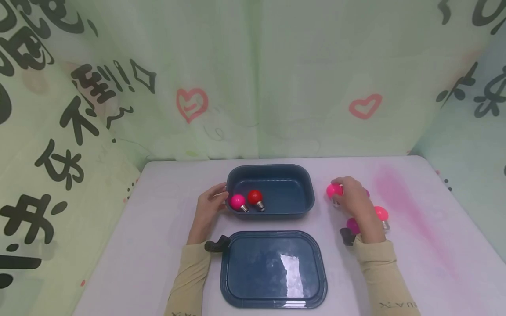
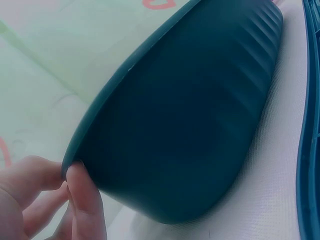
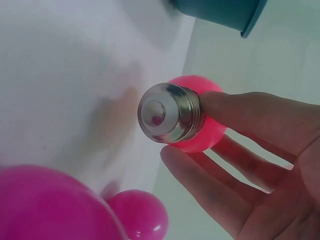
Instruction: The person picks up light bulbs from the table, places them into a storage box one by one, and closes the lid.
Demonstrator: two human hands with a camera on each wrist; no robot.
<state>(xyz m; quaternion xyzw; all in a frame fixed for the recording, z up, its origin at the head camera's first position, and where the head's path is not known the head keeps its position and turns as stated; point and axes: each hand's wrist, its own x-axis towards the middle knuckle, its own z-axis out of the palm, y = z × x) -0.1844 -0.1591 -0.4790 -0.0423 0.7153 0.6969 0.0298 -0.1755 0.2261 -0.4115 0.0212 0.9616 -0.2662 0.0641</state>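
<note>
My right hand [image 1: 354, 199] grips a pink light bulb [image 1: 334, 190] by its round part, with the metal screw base [image 3: 167, 112] facing the right wrist camera. At the left end of a dark blue box [image 1: 292, 212], my left hand [image 1: 208, 208] pinches the rim between thumb and fingers [image 2: 86, 205]. Inside the box, toward its left side, lie a pink bulb [image 1: 238, 202] and a red bulb [image 1: 254, 196]. Around my right wrist are a magenta bulb [image 1: 353, 225] and a coral-pink bulb [image 1: 381, 213]; another magenta bulb [image 1: 367, 193] is mostly hidden behind the hand.
A dark blue lid [image 1: 269, 267] lies flat in front of the box, between my forearms. The white table [image 1: 150, 210] has a pink stain [image 1: 411, 210] at the right. Printed green curtains [image 1: 276, 79] enclose the back and sides.
</note>
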